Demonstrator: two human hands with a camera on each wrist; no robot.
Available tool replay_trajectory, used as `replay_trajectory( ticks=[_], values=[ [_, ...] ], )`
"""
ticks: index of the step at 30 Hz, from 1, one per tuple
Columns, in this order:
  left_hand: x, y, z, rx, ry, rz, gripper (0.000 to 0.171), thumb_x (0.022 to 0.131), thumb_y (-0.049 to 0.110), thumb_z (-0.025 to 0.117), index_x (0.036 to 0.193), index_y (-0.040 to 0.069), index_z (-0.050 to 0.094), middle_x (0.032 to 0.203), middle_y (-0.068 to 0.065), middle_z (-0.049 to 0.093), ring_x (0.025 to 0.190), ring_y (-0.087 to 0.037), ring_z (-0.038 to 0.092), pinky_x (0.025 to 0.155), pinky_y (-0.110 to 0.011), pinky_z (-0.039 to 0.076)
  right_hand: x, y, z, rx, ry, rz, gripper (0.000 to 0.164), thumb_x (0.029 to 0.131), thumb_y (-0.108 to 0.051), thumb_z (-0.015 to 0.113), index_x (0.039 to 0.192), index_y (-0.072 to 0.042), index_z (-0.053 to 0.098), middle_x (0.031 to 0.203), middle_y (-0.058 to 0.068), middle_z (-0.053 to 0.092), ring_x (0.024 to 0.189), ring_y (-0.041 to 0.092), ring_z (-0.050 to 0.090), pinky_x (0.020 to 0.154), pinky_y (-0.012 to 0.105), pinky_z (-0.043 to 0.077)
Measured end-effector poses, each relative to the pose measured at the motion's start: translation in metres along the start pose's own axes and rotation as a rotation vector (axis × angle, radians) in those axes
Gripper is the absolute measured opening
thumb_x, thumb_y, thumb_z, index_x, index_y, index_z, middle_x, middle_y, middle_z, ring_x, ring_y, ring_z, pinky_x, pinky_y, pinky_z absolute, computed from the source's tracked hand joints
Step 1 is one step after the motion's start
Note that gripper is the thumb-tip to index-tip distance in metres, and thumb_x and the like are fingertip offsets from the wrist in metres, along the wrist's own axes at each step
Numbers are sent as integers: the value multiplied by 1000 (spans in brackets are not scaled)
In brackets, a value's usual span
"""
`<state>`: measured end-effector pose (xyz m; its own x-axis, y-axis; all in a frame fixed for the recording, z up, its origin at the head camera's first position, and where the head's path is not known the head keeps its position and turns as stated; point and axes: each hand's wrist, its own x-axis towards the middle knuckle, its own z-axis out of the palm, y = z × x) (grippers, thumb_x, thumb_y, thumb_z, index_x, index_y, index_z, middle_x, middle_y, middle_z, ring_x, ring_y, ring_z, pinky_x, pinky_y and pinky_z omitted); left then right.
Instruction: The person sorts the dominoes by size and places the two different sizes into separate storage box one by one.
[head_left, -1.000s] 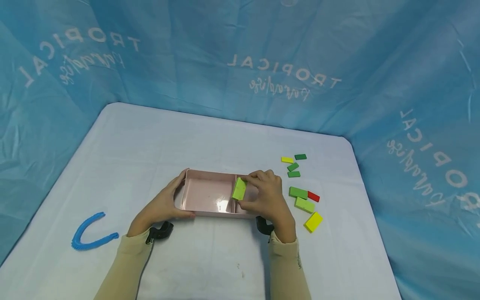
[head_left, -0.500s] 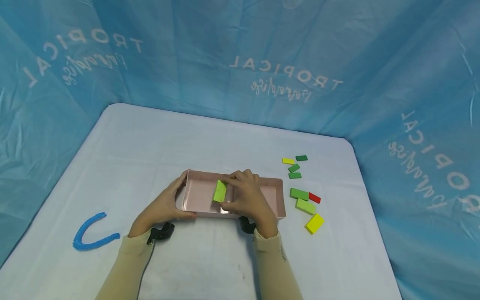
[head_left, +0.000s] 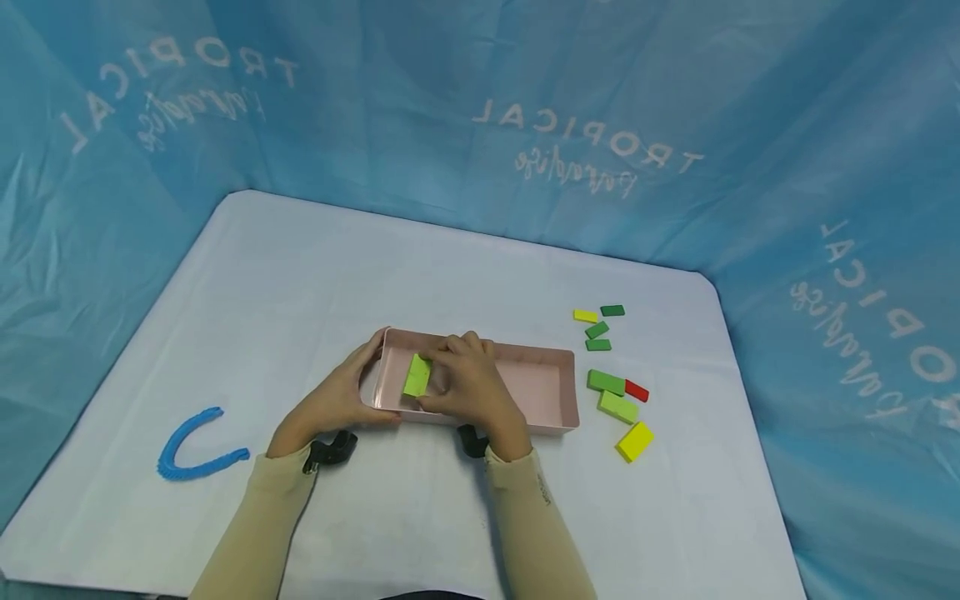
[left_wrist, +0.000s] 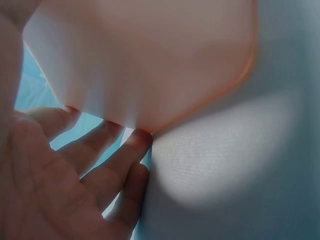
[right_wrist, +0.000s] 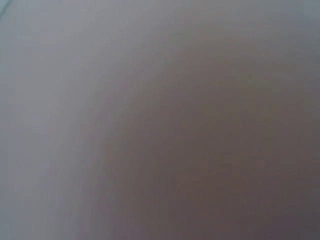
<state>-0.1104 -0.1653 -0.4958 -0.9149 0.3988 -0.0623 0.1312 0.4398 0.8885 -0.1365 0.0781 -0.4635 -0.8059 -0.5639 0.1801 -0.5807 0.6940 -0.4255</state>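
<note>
A long pink box (head_left: 536, 393) lies crosswise on the table in the head view. My left hand (head_left: 336, 393) holds its left end, thumb along the near side and fingers at the far corner. The left wrist view shows those fingertips (left_wrist: 140, 140) against the edge of the pale pink wall (left_wrist: 160, 55). Over the left part of the box, my right hand (head_left: 472, 382) pinches a yellow-green block (head_left: 417, 376) between thumb and fingers, the block tilted upright. That hand hides the middle of the box. The right wrist view is only a blur.
Right of the box lie a green block (head_left: 605, 382), a light green block (head_left: 617, 407), a yellow block (head_left: 634, 442) and a red one (head_left: 637, 391). Several small tiles (head_left: 597, 330) sit farther back. A blue ribbed tube (head_left: 176, 454) curves on the white table (head_left: 375, 533) at left.
My right hand has carried the yellow-green block leftward along the box, from near its divider to its left end. The left hand keeps its hold. The head view has shifted slightly.
</note>
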Motion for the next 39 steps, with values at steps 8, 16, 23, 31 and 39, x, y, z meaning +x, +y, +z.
replay_trajectory(
  ticks=[8,16,23,31,39],
  values=[
    [2,-2,-4,-4,-11,15,134,70,37,94,163,15,0,167,-11,16,152,-34,22,118,-60,30,18,-13,9,-49,-69,10,64,75,-52,85,130,-22,70,120,-3,65,101,16,48,92,41,36],
    [2,-2,-1,23,-22,1,135,70,43,92,163,16,-1,168,-14,13,154,-37,16,118,-63,27,28,-23,15,-110,-107,-19,65,72,-52,88,126,-21,72,119,-3,67,101,16,51,91,34,44],
    [-1,-2,0,21,-22,-6,134,70,43,93,164,17,0,168,-13,12,154,-37,16,116,-64,30,30,-27,20,-133,-162,0,67,72,-54,88,128,-21,71,118,-3,66,102,15,51,96,28,47],
    [-2,-4,1,36,-9,-1,133,71,42,92,164,19,-1,167,-16,15,152,-38,19,116,-63,31,34,-34,23,-207,-174,-2,67,72,-57,86,127,-22,72,118,-2,67,102,16,52,96,29,48],
    [-2,-2,0,33,-8,-5,134,70,44,93,164,17,0,167,-16,15,153,-37,19,116,-63,31,35,-35,28,-258,-195,48,66,70,-55,88,128,-27,71,119,-5,65,104,15,48,91,32,44]
  ],
)
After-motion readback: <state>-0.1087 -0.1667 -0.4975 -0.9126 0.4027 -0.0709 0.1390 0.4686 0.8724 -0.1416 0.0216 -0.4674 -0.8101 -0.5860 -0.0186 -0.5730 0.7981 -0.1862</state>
